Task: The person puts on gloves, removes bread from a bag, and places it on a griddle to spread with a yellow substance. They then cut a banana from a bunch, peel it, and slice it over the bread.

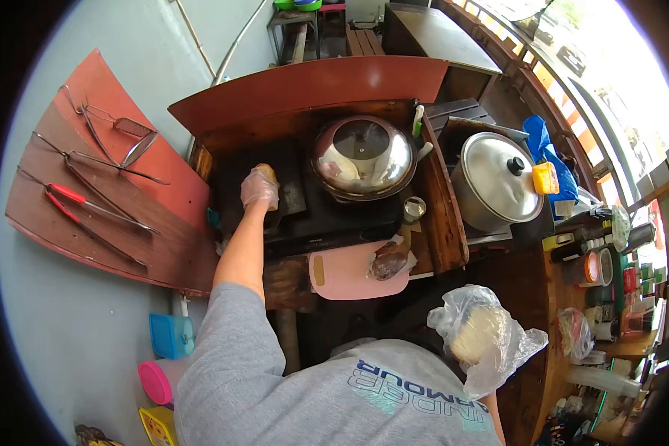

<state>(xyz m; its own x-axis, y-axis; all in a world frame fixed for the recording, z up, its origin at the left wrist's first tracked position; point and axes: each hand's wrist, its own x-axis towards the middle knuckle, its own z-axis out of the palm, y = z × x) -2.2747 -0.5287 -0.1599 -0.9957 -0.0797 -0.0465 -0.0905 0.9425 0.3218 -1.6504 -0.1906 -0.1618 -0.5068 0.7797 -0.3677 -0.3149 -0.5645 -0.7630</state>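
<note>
My left hand (pixel 259 192), in a clear plastic glove, reaches over the dark flat stove surface (pixel 234 162) at the left. Its fingers are closed around a browned piece of bread (pixel 264 172), of which only the far end shows. On the right, close to my body, a clear plastic bag (pixel 524 346) is held up with pale, rounded bread (pixel 477 336) inside. My right forearm (pixel 493 418) runs up to the bag, which hides my right hand and its fingers. A wok with a shiny domed lid (pixel 364 178) stands right of my left hand.
A pink cutting board (pixel 342 279) carries a dark item in plastic (pixel 389 262). A small glass jar (pixel 414 208) stands near the wooden partition (pixel 440 201). Beyond it is a large lidded pot (pixel 490 186). Tongs (pixel 89 204) hang on the left panel; jars and bottles crowd the right shelf.
</note>
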